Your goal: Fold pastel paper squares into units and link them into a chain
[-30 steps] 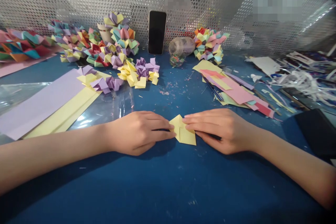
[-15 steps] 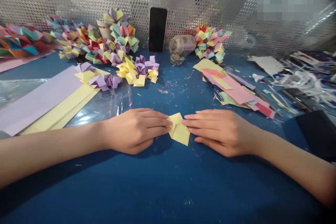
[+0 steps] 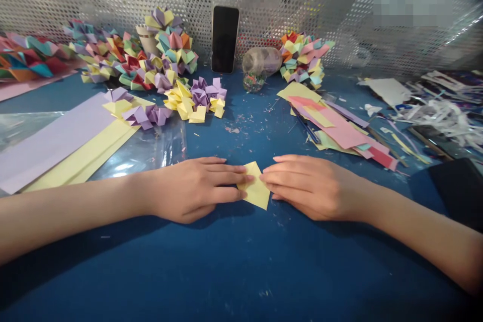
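Yellow folded paper (image 3: 255, 193), head view: on the blue tabletop (image 3: 234, 271), your side of the phone (image 3: 225, 40). Your left hand (image 3: 196, 186) rests slightly parted fingertips over its left edge; your right hand (image 3: 317, 186), fingers close together, has fingertips at its right edge. Scrap-dotted room towards the phone; paper strips (image 3: 339, 128) right of the phone, nearer you.

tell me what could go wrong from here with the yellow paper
The small folded pale-yellow paper piece might shift or crease crookedly if the left hand, touching its left part, presses unevenly. Tiny pink paper scraps on the blue tabletop beyond it could perhaps stray underneath.
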A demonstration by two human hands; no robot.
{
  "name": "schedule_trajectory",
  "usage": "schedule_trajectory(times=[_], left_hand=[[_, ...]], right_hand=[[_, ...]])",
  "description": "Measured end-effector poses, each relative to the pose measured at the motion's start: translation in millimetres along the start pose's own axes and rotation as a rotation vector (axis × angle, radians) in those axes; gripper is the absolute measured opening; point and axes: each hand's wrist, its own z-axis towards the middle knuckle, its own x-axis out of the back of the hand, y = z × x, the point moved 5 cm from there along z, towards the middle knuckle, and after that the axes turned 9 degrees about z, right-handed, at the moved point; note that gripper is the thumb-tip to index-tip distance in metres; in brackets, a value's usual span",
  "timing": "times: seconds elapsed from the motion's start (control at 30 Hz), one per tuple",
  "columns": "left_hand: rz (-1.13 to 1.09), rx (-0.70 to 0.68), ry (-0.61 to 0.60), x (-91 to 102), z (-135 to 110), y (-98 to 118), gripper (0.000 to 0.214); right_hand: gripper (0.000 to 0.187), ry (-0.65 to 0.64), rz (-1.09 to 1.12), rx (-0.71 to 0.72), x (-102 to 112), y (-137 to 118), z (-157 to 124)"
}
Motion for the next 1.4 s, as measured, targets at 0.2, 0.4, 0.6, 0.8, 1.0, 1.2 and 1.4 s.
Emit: schedule_trajectory(times=[0.2, 0.4, 0.6, 0.8, 1.0, 1.2, 1.4], left_hand=[[-0.073, 0.014, -0.018, -1.7, -1.9, -3.3, 0.043], [-0.107, 0.018, -0.013, -1.8, -3.0, -5.0, 0.043], [-0.121, 0.026, -0.006, -1.9, -3.4, -5.3, 0.042], [-0.119, 0.022, -0.004, -2.6, -3.7, -5.5, 0.042], [-0.108, 0.014, 0.01, -2.6, -4.1, -6.4, 0.039], [-0.104, 0.013, 0.019, -4.0, -4.1, -6.8, 0.038], [-0.096, 0.015, 0.032, -2.5, -3.6, -6.1, 0.036]], right_hand=[[0.019, -0.052, -0.291, 0.255, -0.4, -17.7, -2.3], [0.02, -0.053, -0.344, 0.271, -3.6, -18.5, -5.8], [0.026, 0.016, -0.109, 0.05, -5.8, -9.1, -8.6], [0.025, 0.05, -0.026, -0.011, -2.8, -6.8, -0.9], [0.018, 0.12, 0.116, -0.155, -5.6, -3.1, 6.3], [0.012, 0.188, 0.336, -0.435, -7.1, 3.9, 13.2], [0.015, 0.101, 0.273, -0.346, -9.4, -3.5, 13.3]])
